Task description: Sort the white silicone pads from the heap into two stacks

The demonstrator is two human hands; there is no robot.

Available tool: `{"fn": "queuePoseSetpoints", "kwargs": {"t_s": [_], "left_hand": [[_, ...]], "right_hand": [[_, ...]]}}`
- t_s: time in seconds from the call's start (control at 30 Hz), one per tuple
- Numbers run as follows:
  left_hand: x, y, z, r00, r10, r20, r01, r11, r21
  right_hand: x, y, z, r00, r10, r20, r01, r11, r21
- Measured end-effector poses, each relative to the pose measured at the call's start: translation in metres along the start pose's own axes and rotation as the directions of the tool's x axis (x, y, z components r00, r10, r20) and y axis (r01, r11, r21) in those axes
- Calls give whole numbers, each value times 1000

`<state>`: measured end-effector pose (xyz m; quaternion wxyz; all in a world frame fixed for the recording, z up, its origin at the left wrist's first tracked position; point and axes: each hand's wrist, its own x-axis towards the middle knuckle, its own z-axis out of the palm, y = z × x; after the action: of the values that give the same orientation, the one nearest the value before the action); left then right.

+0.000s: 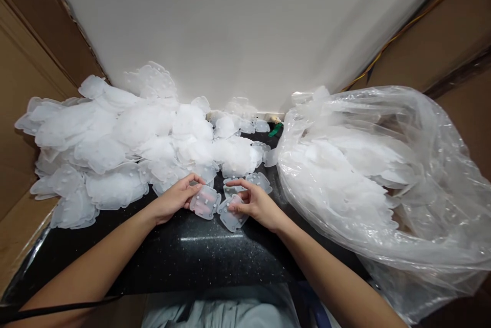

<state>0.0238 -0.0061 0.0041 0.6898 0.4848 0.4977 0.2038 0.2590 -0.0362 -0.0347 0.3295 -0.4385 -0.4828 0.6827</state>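
Observation:
My left hand (183, 196) grips a small translucent plastic sheet (205, 202), rounded at the corners and dotted with raised bumps. Its fingers show pinkish through the plastic. Beside it, my right hand (256, 202) pinches a second translucent plastic sheet (232, 215) between thumb and fingers, its index finger stretched out to the left. The two sheets sit edge to edge above the black countertop (215, 261). Just behind my right hand lies another loose sheet (259, 181).
A large heap of similar sheets (103, 133) spreads over the left and middle of the counter. On the right, a clear plastic bag (433, 215) holds many more. Cardboard (26, 62) flanks both sides, with a white wall (215, 31) behind. A green strip (275, 129) lies near it.

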Motion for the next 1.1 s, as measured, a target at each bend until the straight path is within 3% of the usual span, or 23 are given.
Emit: {"fn": "queuePoseSetpoints", "kwargs": {"t_s": [0.1, 0.2, 0.47, 0.67, 0.77, 0.87, 0.9, 0.97, 1.03, 1.1], "left_hand": [[-2, 3, -1, 999, -32, 17, 33, 999, -29], [-3, 2, -2, 999, -31, 24, 31, 999, -32], [-3, 3, -3, 998, -32, 47, 33, 999, -30], [-2, 1, -5, 998, -28, 57, 28, 1000, 0], [-3, 0, -8, 996, 52, 70, -60, 992, 110], [-7, 4, -10, 959, 277, 56, -282, 925, 255], [-9, 6, -11, 930, 358, 80, -365, 879, 306], [-14, 11, -14, 871, 422, 253, -492, 767, 413], [-19, 14, -18, 813, 324, 485, -561, 662, 498], [-23, 16, -22, 767, 193, 612, -587, 597, 547]], "right_hand": [[-3, -2, -2, 1000, -32, 1, 32, 999, -10], [-8, -5, -7, 994, -49, 101, 49, 999, 6], [-10, -5, -16, 970, -18, 241, -37, 974, 222], [-12, -9, -19, 956, -81, 280, 55, 993, 101], [-12, -10, -20, 938, -125, 324, 137, 990, -15], [-12, -10, -22, 934, -222, 282, 237, 971, -21], [-12, -11, -23, 928, -278, 249, 290, 957, -15], [-13, -15, -27, 896, -346, 279, 373, 927, -46], [-16, -21, -32, 848, -308, 432, 390, 914, -114], [-19, -25, -35, 819, -243, 520, 374, 913, -164]]}}
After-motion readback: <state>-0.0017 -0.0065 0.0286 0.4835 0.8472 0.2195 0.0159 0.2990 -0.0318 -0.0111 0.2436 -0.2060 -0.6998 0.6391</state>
